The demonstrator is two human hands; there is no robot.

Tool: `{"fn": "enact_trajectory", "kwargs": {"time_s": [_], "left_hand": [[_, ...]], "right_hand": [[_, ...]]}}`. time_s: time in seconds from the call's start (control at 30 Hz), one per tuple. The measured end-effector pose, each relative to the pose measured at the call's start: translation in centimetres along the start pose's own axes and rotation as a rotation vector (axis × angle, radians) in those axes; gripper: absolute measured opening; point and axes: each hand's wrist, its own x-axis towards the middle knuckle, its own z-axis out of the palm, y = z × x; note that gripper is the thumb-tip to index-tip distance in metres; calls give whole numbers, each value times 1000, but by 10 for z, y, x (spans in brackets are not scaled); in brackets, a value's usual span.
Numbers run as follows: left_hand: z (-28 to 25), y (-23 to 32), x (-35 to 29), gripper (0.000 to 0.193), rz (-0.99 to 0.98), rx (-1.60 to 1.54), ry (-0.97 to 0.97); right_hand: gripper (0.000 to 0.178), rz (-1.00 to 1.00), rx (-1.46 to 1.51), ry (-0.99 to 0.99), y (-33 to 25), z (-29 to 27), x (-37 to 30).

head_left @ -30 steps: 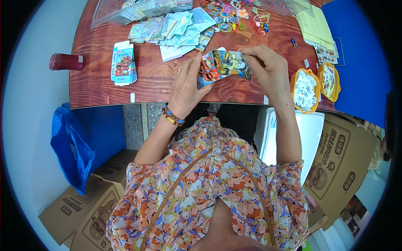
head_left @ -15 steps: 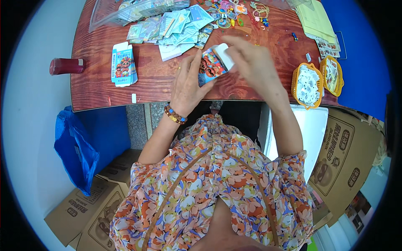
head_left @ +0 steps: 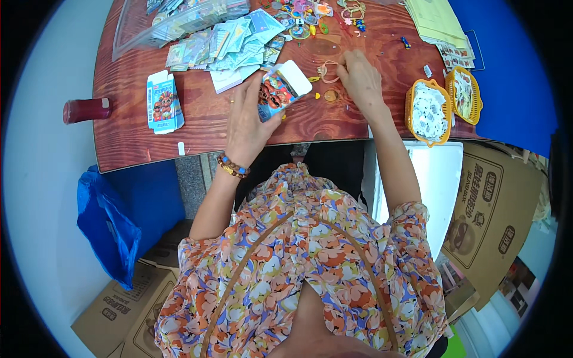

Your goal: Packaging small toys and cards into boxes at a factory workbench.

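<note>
A small blue carton with red cartoon figures is gripped in my left hand, its fingers behind it and the thumb along the near edge. Its white end flap stands out at the upper right. My right hand is closed over the table to the right of the carton, fingertips pinching a pale pink elastic hair tie. Small yellow trinkets lie between the two hands. Left of my left hand, a similar flat blue carton lies on the table.
Foil-like packets are heaped at the back, beside a clear plastic bin and colourful trinkets. Yellow baskets of paper slips stand at right, near yellow sheets. A red jar lies by the left edge.
My right hand has left the carton's flap and moved to the table, where it now pinches the hair tie. My left hand has shifted slightly left with the carton.
</note>
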Motion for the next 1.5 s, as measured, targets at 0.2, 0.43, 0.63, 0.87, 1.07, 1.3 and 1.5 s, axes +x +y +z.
{"fn": "enact_trajectory", "kwargs": {"time_s": [0.2, 0.43, 0.63, 0.87, 1.07, 1.3, 1.5], "left_hand": [[-5, -7, -1, 84, -14, 37, 27], [3, -1, 2, 83, 56, 26, -13], [-2, 16, 4, 81, 109, -10, -17], [4, 9, 8, 80, 110, -10, 8], [3, 5, 5, 78, 60, -22, 33], [-1, 1, 2, 78, -19, -72, 45], [0, -5, 5, 81, -40, -63, 73]], "right_hand": [[15, 0, 613, -9, -9, -32, -4], [11, -60, 1085, -188, -35, -84, -10], [11, -33, 983, -343, -52, -76, -14], [20, -67, 870, -264, -63, -78, -19], [22, 27, 791, -172, -38, -58, 8], [29, 24, 245, 141, -5, 20, 80], [28, 110, 201, 7, -6, 2, 66]]}}
